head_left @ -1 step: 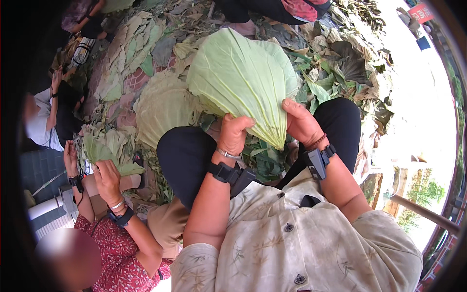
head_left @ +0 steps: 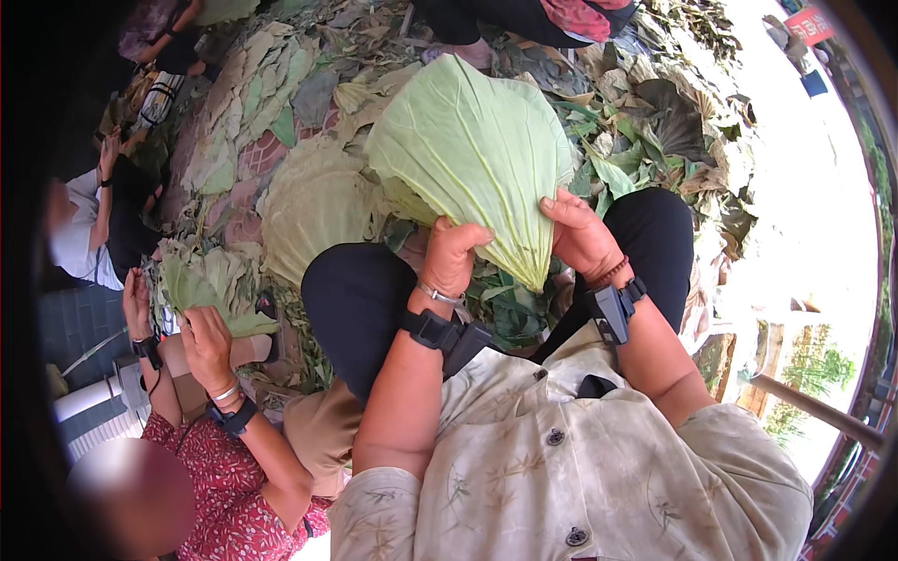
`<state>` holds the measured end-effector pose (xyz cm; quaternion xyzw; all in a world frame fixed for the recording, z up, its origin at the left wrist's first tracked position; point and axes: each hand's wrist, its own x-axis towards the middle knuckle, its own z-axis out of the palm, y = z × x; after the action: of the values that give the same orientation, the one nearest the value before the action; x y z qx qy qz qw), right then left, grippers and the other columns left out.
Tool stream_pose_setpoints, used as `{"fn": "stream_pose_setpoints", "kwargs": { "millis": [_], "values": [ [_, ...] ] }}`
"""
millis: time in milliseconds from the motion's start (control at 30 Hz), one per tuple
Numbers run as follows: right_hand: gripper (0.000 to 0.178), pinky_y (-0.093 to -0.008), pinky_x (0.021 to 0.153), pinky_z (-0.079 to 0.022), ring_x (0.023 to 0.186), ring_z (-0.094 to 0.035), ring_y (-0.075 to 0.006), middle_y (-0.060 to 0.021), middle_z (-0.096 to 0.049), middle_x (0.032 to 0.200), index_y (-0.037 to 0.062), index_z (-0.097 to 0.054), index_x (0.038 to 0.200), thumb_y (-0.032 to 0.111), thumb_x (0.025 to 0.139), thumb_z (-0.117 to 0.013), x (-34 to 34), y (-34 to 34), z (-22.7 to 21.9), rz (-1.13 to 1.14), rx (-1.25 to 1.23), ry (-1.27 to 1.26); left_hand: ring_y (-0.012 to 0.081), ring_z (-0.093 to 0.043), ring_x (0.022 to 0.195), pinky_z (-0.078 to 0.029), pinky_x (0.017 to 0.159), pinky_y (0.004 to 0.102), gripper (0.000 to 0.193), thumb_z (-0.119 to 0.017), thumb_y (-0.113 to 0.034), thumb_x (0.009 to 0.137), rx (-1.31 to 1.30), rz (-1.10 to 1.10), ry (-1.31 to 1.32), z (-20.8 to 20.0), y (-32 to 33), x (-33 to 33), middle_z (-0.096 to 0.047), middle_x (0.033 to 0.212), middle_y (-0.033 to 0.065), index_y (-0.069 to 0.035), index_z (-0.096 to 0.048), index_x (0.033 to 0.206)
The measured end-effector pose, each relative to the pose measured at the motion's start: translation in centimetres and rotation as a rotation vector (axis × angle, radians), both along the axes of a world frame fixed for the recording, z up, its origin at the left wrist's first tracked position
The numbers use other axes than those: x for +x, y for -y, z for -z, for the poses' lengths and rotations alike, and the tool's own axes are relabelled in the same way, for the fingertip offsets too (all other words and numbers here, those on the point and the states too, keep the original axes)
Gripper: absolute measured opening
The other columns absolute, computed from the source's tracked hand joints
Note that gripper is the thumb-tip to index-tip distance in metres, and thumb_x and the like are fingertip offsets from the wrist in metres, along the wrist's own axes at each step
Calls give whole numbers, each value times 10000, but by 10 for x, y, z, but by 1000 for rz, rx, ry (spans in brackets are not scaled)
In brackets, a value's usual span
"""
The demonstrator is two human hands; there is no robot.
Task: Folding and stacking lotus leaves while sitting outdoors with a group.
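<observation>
A large pale green lotus leaf (head_left: 477, 150) is held up between my two hands, above my knees. It is folded into a fan shape, its ribs running together to a point at the lower end. My left hand (head_left: 451, 252) pinches the leaf's lower left edge, thumb on top. On the opposite edge my right hand (head_left: 582, 236) grips it, also with the thumb on the near face. Most fingers of both hands are hidden behind the leaf.
A broad dried leaf (head_left: 313, 206) lies left of my knee. Stacked flat leaves (head_left: 248, 103) and a heap of loose leaves (head_left: 645, 140) cover much of the ground. Close on my left, a co-worker in a red patterned top (head_left: 234, 486) handles a green leaf (head_left: 210, 290). Other people sit farther off.
The lotus leaf has shifted slightly to the right, and its lower tip sits a little lower. Both hands keep their hold, nearly in place.
</observation>
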<state>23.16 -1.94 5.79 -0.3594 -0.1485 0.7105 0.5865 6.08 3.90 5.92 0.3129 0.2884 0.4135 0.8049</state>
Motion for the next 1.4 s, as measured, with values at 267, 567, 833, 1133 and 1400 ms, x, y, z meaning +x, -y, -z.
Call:
{"fn": "stream_pose_setpoints", "kwargs": {
  "millis": [267,567,833,1133,1400],
  "values": [
    [231,-356,772,-496,881,-603,-197,-74,-599,1007,24,-531,1063,37,832,-522,6,2,19,191,-136,174,197,-569,890,-481,763,384,228,-566,-144,783,-309,100,-144,28,-2,9,-581,990,77,-31,-538,979],
    [117,-296,604,-491,718,-591,-151,-42,-588,858,77,-496,901,117,818,-568,12,6,40,144,-315,248,83,-533,606,-407,508,220,194,-621,-254,801,-492,415,-345,57,16,13,-603,775,-29,-156,-553,953],
    [111,-284,565,-469,609,-564,-131,-20,-554,735,77,-510,811,106,782,-613,10,7,47,21,-298,265,80,-510,646,-376,478,224,186,-623,-252,798,-356,160,-435,50,11,14,-585,815,-36,-162,-549,943],
    [109,-274,562,-475,600,-563,-137,-31,-558,701,53,-537,796,90,751,-630,3,4,41,32,-278,261,80,-502,636,-394,485,232,189,-674,-222,757,-450,342,-375,53,8,13,-552,751,-45,-143,-580,899],
    [76,-290,590,-470,588,-563,-155,-48,-566,682,42,-536,784,70,767,-605,3,-2,47,-10,-309,234,78,-524,699,-405,565,244,248,-678,-243,738,-265,245,-509,45,8,21,-587,810,-40,-116,-598,935]
  ]
}}
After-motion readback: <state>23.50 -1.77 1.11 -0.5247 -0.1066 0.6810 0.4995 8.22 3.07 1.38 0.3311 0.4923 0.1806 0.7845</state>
